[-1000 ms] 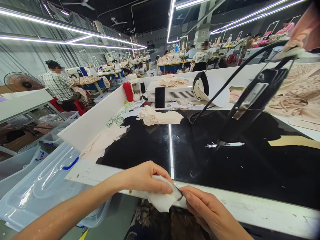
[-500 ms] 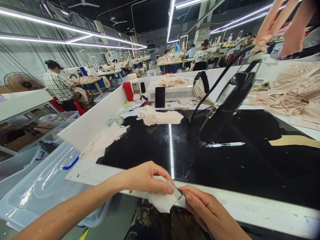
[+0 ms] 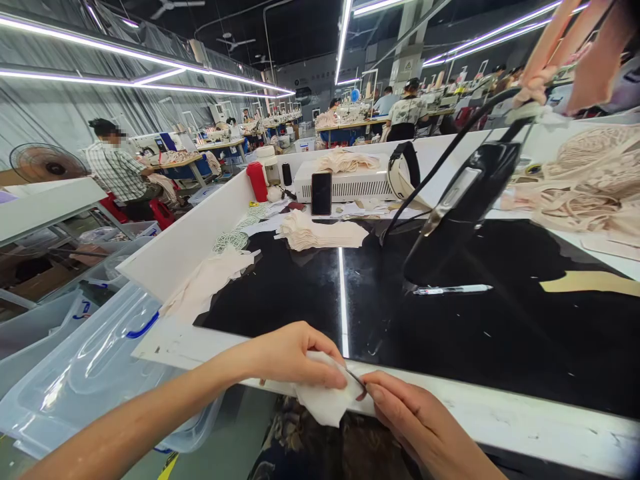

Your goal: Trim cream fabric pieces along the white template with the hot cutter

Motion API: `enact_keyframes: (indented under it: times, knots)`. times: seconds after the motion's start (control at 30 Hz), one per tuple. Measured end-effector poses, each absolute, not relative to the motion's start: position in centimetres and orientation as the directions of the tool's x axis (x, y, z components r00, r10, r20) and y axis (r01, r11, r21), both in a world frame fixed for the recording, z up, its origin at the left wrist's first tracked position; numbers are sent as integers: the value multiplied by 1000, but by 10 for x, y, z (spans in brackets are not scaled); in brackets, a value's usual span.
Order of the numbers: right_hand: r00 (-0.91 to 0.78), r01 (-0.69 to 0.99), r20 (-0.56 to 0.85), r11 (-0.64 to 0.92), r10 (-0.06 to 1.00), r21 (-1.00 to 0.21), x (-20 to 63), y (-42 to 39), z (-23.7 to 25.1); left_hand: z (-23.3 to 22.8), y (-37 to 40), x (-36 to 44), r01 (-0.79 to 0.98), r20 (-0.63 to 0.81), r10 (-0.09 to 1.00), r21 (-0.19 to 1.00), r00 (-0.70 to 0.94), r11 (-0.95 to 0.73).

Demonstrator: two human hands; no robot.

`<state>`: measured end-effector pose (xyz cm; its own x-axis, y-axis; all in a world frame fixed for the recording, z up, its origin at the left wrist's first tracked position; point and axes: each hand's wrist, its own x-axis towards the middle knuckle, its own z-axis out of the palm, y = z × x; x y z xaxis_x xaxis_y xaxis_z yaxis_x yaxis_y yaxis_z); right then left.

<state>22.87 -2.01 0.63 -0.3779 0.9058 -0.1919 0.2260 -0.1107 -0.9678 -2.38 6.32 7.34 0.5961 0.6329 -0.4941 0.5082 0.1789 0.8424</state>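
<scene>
I am pinching a small white fabric piece (image 3: 325, 402) in my left hand (image 3: 287, 353) at six o'clock, while my right hand (image 3: 415, 423) is gripping its thin dark edge from four o'clock, over the table's near edge (image 3: 500, 417).

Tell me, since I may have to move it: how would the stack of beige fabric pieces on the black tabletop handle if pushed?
The stack of beige fabric pieces looks thin and limp, so probably light and floppy. Its edges sit unevenly, so a push would likely fan it apart. The black tabletop looks glossy, so it may slide easily.
</scene>
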Motion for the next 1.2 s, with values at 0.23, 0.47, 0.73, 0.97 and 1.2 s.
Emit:
enact_keyframes:
  times: [0.23,0.47,0.73,0.97,1.2]
  knots:
    - [-409,219,-187,-103,893,-970,226,-17,14,71,60,-23,532,-517,629,826,580,187]
    - [-407,182,-190,-125,893,-975,223,-17,14,72,60,-20,528,-496,625,835,603,154]
    - [-395,189,-206,-140,895,-972,223,-17,9,72,59,-19,530,-491,618,837,614,137]
    - [-420,192,-205,-135,884,-972,229,-17,9,74,61,-21,543,-508,616,826,602,151]
    - [-400,275,-161,-50,902,-960,229,-19,4,75,60,-22,529,-508,609,833,610,165]
